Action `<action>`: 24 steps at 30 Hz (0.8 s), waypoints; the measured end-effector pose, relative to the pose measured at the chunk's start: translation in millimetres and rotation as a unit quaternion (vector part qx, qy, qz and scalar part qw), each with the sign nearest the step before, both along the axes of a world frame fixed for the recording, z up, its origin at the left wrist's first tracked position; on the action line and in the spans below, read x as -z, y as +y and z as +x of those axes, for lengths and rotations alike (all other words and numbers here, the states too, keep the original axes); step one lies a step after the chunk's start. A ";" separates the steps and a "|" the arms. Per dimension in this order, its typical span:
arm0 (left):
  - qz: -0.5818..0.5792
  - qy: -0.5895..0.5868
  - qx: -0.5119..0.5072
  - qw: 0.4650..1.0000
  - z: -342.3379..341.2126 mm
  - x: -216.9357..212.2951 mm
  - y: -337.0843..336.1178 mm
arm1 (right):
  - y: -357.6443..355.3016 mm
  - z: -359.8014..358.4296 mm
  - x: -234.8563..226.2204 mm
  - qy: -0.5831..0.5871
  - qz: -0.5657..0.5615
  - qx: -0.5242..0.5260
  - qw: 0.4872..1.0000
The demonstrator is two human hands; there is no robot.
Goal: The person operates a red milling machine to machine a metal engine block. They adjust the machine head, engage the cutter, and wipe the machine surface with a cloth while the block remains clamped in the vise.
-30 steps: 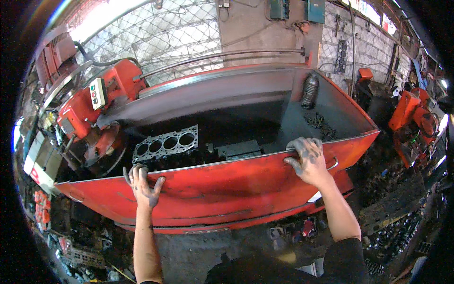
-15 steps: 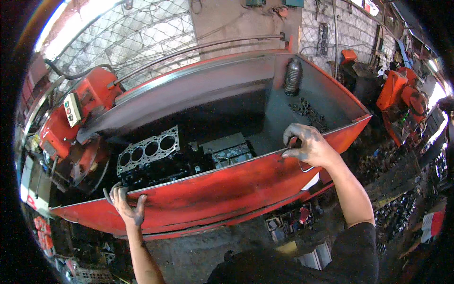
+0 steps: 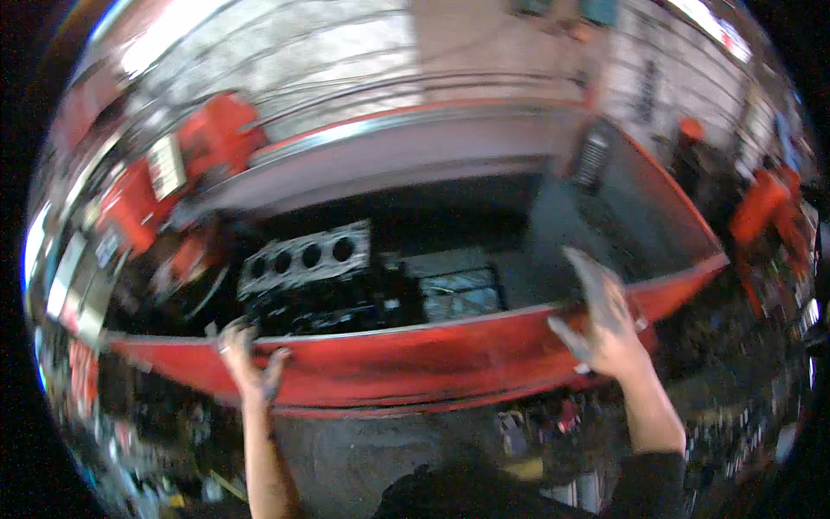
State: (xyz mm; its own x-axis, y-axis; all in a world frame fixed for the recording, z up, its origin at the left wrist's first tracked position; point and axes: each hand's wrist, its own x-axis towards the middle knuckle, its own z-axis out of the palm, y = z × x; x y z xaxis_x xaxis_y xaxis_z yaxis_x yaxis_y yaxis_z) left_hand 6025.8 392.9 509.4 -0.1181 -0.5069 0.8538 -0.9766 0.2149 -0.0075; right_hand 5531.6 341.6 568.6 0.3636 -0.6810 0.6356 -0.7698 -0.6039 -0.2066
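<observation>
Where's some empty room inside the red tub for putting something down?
Maybe the grey patch between the framed metal piece, the ribbed dark bottle and the right hand, though blur hides fine detail. It's crowded on the left, where the engine block sits near the red machine.

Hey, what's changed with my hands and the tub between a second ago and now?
Your right hand, earlier bent over the front rim of the red tub, has opened, its fingers now straightened in over the tub; blur hides whether it still touches the rim. Your left hand stays at the rim; the engine block and ribbed bottle stay put inside.
</observation>
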 end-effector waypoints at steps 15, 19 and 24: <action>0.083 0.288 -0.200 0.933 269.2 -76.4 130.9 | 31.8 187.8 -85.5 0.066 -0.010 -0.175 0.982; 0.102 0.292 -0.220 0.925 381.7 -93.7 138.1 | 14.3 338.2 -120.1 0.129 -0.136 -0.240 0.953; 0.243 0.154 -0.153 0.946 500.8 -92.1 101.6 | -69.6 583.3 -136.9 0.114 -0.248 -0.183 0.945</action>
State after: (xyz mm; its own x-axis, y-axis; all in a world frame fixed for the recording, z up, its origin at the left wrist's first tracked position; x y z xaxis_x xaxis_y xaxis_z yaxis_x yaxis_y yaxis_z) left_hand 6526.6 494.5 601.5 0.3137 -0.8182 0.4819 -0.9335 -0.1729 0.3142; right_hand 6115.0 272.0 705.5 0.6823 -0.1232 0.7206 -0.4820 -0.8170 0.3167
